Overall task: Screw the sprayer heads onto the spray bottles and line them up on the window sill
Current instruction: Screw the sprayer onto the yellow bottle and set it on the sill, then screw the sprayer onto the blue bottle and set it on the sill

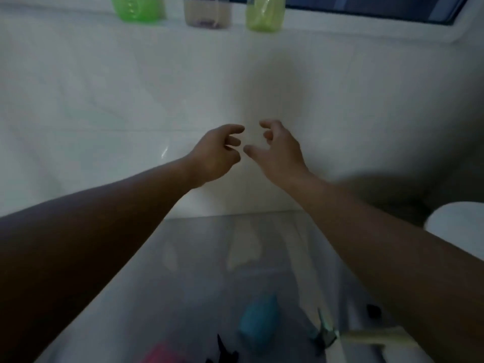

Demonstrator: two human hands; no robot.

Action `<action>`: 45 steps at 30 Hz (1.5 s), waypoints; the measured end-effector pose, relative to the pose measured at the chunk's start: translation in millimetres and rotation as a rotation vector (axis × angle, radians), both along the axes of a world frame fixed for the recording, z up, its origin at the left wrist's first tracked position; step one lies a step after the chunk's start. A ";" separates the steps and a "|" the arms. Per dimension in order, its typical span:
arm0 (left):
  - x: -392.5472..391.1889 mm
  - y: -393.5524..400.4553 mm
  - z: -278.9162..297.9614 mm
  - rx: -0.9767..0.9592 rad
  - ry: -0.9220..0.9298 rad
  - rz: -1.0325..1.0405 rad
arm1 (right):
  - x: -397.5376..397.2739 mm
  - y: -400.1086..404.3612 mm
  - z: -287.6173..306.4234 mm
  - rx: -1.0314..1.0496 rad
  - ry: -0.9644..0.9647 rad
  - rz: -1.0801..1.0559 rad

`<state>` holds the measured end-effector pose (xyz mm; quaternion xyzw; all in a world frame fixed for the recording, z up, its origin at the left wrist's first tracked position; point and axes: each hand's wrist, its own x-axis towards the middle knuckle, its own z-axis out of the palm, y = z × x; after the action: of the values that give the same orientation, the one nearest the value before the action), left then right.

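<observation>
Bottles three on sill, hands two, empty.

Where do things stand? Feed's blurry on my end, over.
Left hand and right hand empty, fingers loosely curled. Three bottles on the sill, tops out of frame. Blue bottle lies below. Nothing between.

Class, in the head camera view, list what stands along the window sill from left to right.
Bright green bottle → clear brownish bottle → yellow-green bottle. Their tops are cut off by the frame, on the white window sill.
</observation>
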<state>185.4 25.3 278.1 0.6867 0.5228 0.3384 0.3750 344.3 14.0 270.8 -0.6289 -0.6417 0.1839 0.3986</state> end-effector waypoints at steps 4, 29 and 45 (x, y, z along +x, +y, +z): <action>9.4 -20.9 -50.3 -0.065 0.028 -0.023 | 10.2 -27.1 -52.4 -0.144 0.012 0.024; 71.5 -141.0 -316.4 -0.585 0.539 -0.218 | 139.0 -158.0 -304.3 -0.972 -0.666 0.139; 62.9 -124.4 -337.5 -0.591 0.643 -0.236 | 130.2 -162.1 -331.8 -0.763 -0.952 0.298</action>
<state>248.4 -99.1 -59.4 0.6754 0.6049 -0.1011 0.4096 474.5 -148.1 -61.0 -0.6437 -0.7188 0.1533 -0.2133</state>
